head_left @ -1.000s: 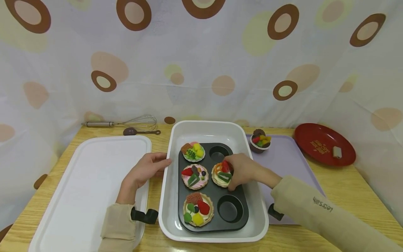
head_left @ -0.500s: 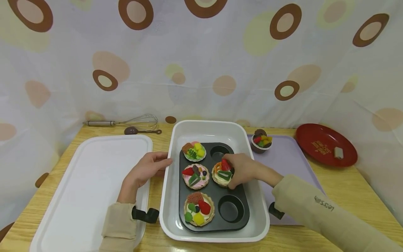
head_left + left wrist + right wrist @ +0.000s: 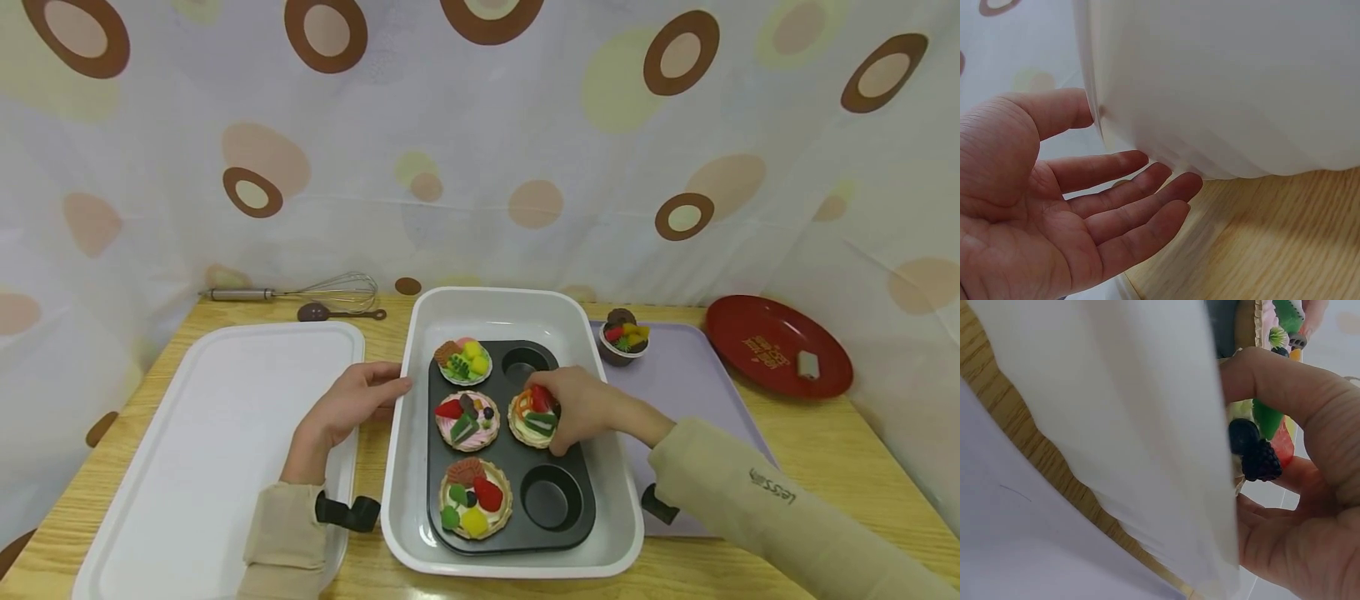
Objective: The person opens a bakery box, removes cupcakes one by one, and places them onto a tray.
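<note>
My right hand [image 3: 588,408] grips a fruit tart [image 3: 532,417] topped with strawberry, orange lattice and a green slice, at the middle right cup of a black muffin tin [image 3: 517,535]. In the right wrist view, dark berries [image 3: 1261,460] show between thumb and fingers. The tin lies in a deep white basin [image 3: 510,570]. In its left column sit a yellow-green fruit tart [image 3: 463,362], a pink cream tart [image 3: 467,421] and a larger tart [image 3: 476,498]. My left hand [image 3: 351,404] touches the basin's left side, thumb at the rim, fingers extended below it in the left wrist view.
A white tray [image 3: 225,450] lies left, a whisk [image 3: 300,293] and brown spoon [image 3: 337,313] behind it. On the right, a lilac tray [image 3: 675,367] bears a chocolate cupcake [image 3: 622,337]. A red plate [image 3: 780,346] holds a small pale block [image 3: 807,365]. A patterned curtain [image 3: 480,167] hangs behind.
The tart under my right hand has shifted slightly right and turned a little. My left hand stays at the basin's rim.
</note>
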### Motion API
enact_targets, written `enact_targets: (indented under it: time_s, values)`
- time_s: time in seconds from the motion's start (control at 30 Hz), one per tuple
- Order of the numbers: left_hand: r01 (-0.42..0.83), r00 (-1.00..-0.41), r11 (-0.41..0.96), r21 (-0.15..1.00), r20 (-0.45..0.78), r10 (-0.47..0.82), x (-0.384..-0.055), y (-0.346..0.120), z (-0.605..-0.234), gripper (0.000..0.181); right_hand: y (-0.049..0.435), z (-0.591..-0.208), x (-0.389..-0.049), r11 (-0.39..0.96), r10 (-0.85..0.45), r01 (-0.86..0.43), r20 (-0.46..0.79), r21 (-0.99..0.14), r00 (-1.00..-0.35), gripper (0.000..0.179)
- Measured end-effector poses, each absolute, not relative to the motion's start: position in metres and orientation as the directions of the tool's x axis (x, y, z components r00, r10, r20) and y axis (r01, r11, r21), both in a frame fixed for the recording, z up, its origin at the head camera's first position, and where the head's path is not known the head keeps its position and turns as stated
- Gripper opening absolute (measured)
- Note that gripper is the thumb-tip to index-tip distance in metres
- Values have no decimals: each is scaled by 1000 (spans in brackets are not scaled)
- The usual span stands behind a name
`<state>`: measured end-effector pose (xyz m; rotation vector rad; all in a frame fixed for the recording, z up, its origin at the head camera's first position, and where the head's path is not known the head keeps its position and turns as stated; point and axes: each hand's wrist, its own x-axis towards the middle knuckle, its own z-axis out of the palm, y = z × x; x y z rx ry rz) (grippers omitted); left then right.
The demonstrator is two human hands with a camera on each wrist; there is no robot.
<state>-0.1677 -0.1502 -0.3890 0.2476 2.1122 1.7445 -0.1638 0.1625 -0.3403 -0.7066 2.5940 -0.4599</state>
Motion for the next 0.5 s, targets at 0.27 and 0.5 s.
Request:
enact_targets:
  time_s: [0.27,0.5]
  values:
    - [-117,-908,207,971,-189,375,-167,-151,-389,48,164,-342,-164,807,-545,-393,-295,-441,-785,66]
    - [-111,-907,204,973,-183,379,-167,-151,-389,48,168,-339,-165,805,-523,-333,-323,-490,-789,69]
